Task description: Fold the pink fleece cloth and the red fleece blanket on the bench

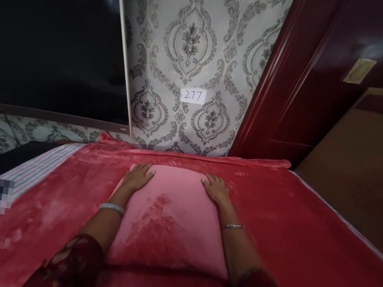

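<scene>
A pink folded cloth (182, 200), with a darker red patch toward its near part, lies on the red plush blanket (307, 241). My left hand (139, 177) rests flat on its far left corner, fingers stretched out. On the far right corner lies my right hand (216, 190), also flat with the fingers apart. Neither hand grips anything. A pale bangle circles the left wrist and a thin metal one the right. The cloth's near edge is in shadow close to my body.
Under the blanket's left side shows a striped sheet (48, 163). Behind stand a patterned wall (175, 126) with a paper label (192, 95) reading 277, a large dark screen (47, 41) at left, and a dark red door (297, 83). A brown box-like panel (368, 158) borders the right side.
</scene>
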A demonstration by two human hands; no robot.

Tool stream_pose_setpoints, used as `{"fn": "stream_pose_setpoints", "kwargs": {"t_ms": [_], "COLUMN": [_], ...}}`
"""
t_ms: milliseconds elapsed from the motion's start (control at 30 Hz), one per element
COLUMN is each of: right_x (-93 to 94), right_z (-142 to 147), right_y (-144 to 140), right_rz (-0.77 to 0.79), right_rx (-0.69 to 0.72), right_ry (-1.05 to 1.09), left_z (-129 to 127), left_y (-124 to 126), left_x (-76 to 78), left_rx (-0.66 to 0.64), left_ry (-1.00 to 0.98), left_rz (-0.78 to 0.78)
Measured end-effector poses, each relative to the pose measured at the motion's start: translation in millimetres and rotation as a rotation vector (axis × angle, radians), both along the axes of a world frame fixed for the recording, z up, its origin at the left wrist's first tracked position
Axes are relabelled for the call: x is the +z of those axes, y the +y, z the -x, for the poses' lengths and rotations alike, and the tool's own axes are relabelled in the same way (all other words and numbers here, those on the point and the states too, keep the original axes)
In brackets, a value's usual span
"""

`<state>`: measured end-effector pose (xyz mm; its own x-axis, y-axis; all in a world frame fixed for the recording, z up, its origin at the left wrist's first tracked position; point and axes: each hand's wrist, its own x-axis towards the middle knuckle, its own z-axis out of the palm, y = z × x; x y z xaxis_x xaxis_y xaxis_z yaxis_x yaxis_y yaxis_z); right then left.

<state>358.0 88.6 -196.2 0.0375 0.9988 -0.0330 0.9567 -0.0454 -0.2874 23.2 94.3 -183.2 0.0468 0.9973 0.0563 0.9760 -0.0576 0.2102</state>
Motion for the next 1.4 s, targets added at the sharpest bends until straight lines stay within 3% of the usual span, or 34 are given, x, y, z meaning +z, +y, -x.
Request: {"fn": "stream_pose_setpoints", "kwargs": {"t_ms": [167, 300, 467, 533, 633, 767, 900, 1200, 1400], "right_x": [2.7, 15.0, 33.4, 33.2, 23.1, 8.8, 9.4, -0.3, -9.9], "right_z": [6, 0, 10, 31, 67, 86, 63, -8, -32], "right_y": [-4, -11, -39, -60, -97, -125, -121, -122, -121], "right_rz": [0.003, 0.011, -0.015, -0.070, -0.122, -0.142, -0.118, -0.054, -0.048], "right_rx": [-0.002, -0.003, -0.083, 0.001, 0.269, 0.398, 0.379, 0.103, 0.123], "right_ry": [0.015, 0.019, 0.002, -0.008, -0.015, -0.009, -0.038, -0.041, -0.016], "left_z": [-3, -4, -21, -37, -57, -61, -56, -19, 9], "left_y": [-3, -11, -46, -67, -94, -107, -103, -108, -118], "left_x": [1.8, 16.0, 34.2, 31.7, 17.2, -3.7, -7.1, 0.9, 3.1], "left_rx": [0.010, 0.026, 0.029, -0.058, -0.204, -0.192, -0.193, -0.035, -0.026], "left_ry": [0.025, 0.070, 0.132, 0.148, 0.162, 0.162, 0.199, 0.276, 0.246], "left_rz": [0.006, 0.000, -0.060, -0.088, -0.094, -0.113, -0.122, -0.058, -0.016]}}
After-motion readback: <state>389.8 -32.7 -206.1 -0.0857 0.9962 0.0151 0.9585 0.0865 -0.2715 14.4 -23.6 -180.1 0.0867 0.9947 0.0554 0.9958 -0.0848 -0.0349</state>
